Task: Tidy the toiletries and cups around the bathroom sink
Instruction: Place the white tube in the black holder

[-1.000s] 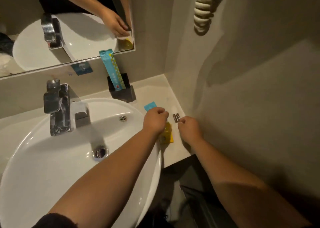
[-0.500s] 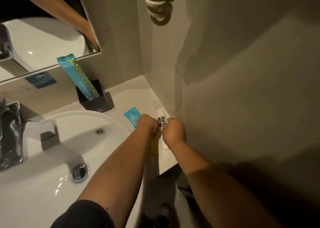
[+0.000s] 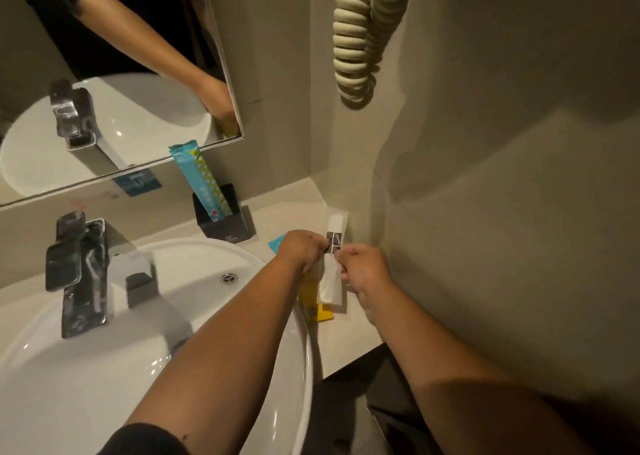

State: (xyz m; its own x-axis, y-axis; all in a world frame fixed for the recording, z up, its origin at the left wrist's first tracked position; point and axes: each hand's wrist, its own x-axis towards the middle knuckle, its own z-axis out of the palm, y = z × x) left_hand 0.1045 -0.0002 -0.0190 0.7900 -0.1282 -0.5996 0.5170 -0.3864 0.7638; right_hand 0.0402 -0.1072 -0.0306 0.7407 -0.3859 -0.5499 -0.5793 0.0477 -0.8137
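Gathering the loose sachets is the step in hand, judged from how the hands meet at the right-hand corner of the pale stone counter (image 3: pixel 349 347). Left hand (image 3: pixel 300 251): fingers curled and pinching the printed middle band of a long white translucent sachet (image 3: pixel 331 278). Right hand (image 3: pixel 363 270): fingers curled, pinching the same sachet from the opposite edge. The sachet lies lengthwise, its far end near the wall corner and its near end overlapping a flat yellow packet (image 3: pixel 317 307) that rests on the counter just beside the rim of the round white ceramic basin (image 3: pixel 270 413). Whether the sachet is lifted clear or touching the counter cannot be told.

A small flat teal packet (image 3: pixel 277 242) shows partly behind the left hand, on the counter.

Progress, as a judgement:
- Done: one tall teal-and-yellow wrapped item (image 3: pixel 201 181) stands tilted in the square black holder (image 3: pixel 225 217) at the back of the counter, below the mirror (image 3: pixel 114 74).
- Left: the white sachet, the yellow packet and the teal packet are outside the holder and appear unsorted.
- No cups are visible, so that part of the task cannot be assessed.

The task appears to be at an early-to-middle stage. The chrome block-shaped tap (image 3: pixel 78 274) and the basin bowl hold no toiletries.
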